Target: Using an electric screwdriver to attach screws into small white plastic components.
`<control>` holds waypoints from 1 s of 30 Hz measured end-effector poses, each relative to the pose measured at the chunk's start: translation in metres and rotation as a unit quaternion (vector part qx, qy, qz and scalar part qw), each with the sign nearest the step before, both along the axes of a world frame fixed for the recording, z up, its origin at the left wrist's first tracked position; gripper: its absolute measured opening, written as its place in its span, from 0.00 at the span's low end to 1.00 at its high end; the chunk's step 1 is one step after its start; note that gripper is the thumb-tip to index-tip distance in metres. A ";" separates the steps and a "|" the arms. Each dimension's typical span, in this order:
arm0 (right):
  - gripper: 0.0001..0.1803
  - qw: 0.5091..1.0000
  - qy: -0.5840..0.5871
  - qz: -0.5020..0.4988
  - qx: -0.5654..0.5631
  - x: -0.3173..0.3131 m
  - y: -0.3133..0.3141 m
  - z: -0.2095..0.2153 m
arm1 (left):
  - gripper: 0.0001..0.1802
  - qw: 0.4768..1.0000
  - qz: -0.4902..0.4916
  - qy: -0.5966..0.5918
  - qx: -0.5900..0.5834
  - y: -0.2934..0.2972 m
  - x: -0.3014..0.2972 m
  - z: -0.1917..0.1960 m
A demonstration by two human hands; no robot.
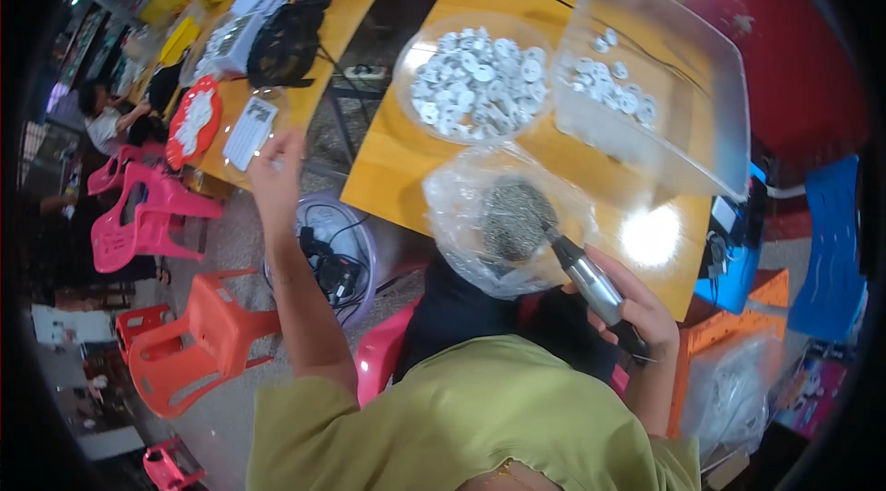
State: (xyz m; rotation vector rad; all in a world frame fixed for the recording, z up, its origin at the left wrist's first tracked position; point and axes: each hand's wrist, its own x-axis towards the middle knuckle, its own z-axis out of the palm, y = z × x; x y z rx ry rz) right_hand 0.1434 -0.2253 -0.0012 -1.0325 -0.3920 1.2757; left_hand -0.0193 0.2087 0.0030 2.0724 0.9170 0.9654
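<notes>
My right hand (646,311) is wrapped round a silver and black electric screwdriver (595,288). Its dark tip points into a heap of small metal screws (519,219) in a clear plastic bag (452,200) at the near edge of the table. My left hand (277,161) is raised over the side table at the left, fingers bent together; what they hold, if anything, is too small to make out. Close beside it lies a clear round dish (283,103) with a white printed card (249,133).
A clear round tub (404,76) full of white plastic round parts (475,80) stands on the yellow table (388,159). Right of it is a large clear bin (701,113) with fewer such parts. A red tray (214,117) holds white pieces. Below the gap sits a lilac bucket (371,260) with cables.
</notes>
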 end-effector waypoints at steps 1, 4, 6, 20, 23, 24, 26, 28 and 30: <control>0.50 1.000 0.003 0.010 0.003 0.002 0.002 0.001 | 0.13 0.994 -0.076 -0.038 -0.065 -0.032 0.013 0.003; 0.51 1.000 0.012 0.010 0.012 0.001 0.005 0.008 | 0.17 0.945 -0.325 0.036 -0.005 -0.096 0.045 0.003; 0.51 1.000 0.016 0.009 0.012 0.000 0.006 0.009 | 0.20 0.917 -0.395 0.058 -0.018 -0.128 0.063 0.005; 0.50 0.997 0.050 0.014 0.050 -0.002 -0.002 0.006 | 0.11 0.818 -0.513 0.036 -0.258 -0.149 0.098 -0.010; 0.50 0.996 0.059 0.022 0.056 -0.002 -0.001 0.005 | 0.08 0.805 -0.522 0.065 -0.276 -0.147 0.099 -0.012; 0.51 0.996 0.059 0.021 0.057 -0.002 -0.002 0.005 | 0.08 0.802 -0.524 0.060 -0.280 -0.147 0.099 -0.013; 0.51 0.996 0.059 0.021 0.058 -0.002 -0.002 0.005 | 0.08 0.800 -0.526 0.054 -0.283 -0.147 0.100 -0.014; 0.52 0.996 0.063 0.025 0.064 -0.002 -0.001 0.005 | 0.09 0.797 -0.528 0.048 -0.290 -0.147 0.100 -0.016; 0.52 0.996 0.063 0.024 0.061 -0.002 -0.001 0.005 | 0.10 0.796 -0.528 0.047 -0.291 -0.147 0.101 -0.019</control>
